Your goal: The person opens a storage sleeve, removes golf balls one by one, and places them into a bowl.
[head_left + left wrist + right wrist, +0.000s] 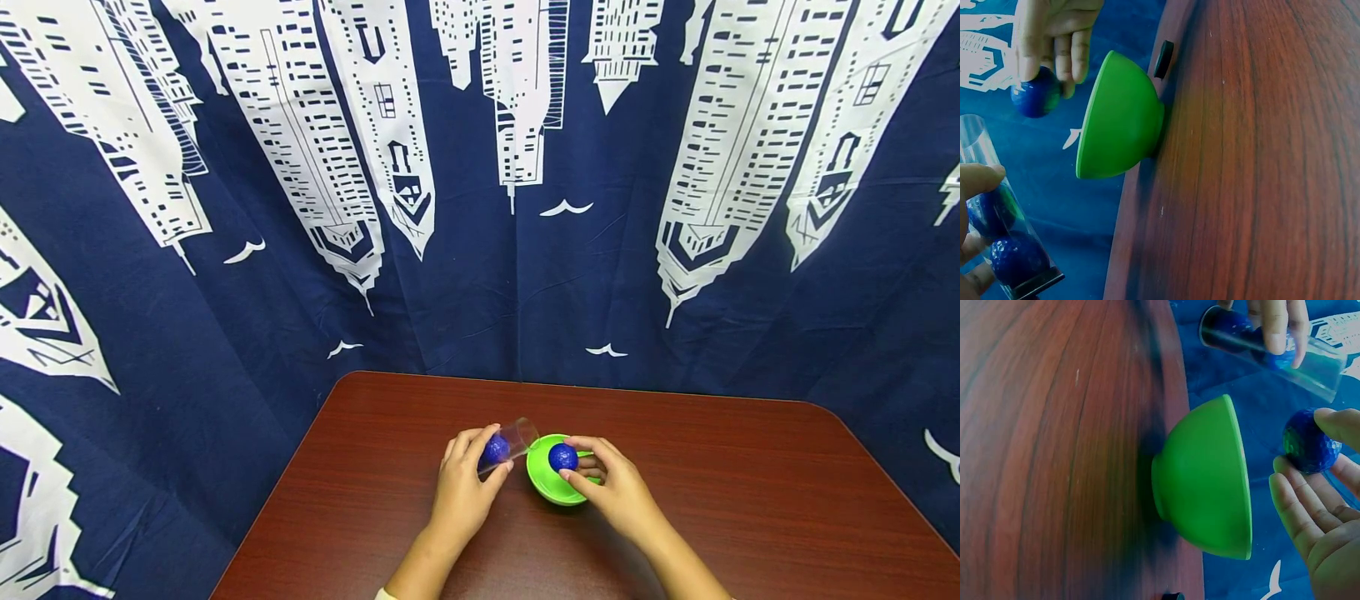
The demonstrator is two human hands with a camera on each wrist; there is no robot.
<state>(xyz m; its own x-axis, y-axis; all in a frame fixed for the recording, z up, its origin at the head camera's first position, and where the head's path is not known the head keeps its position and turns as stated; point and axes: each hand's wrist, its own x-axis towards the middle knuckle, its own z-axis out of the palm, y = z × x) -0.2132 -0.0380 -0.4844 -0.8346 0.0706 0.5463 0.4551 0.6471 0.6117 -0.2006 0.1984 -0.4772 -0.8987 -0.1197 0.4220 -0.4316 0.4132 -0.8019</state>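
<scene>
My right hand (615, 487) pinches a blue ball (563, 457) between thumb and forefinger, the other fingers loosely extended and not wrapped round it. The ball sits right at the fingertips, over the bowl and clear of its rim. Its dimpled shell looks hard and light, I judge, unlikely to dent but ready to squirt out of a careless pinch, so I would hold it across its widest part. My left hand (461, 483) grips a clear tube (521, 435) round its side, tilted, mouth towards the bowl, with two more blue balls (1019, 258) at its black-capped end. That thin wall seems stiff, slick and perhaps crackable, so a gentle hold low down should suit. Under the pinched ball, the green bowl (551, 490) stands upright on the tabletop (390, 450); beyond hangs a navy printed cloth (480, 300).
</scene>
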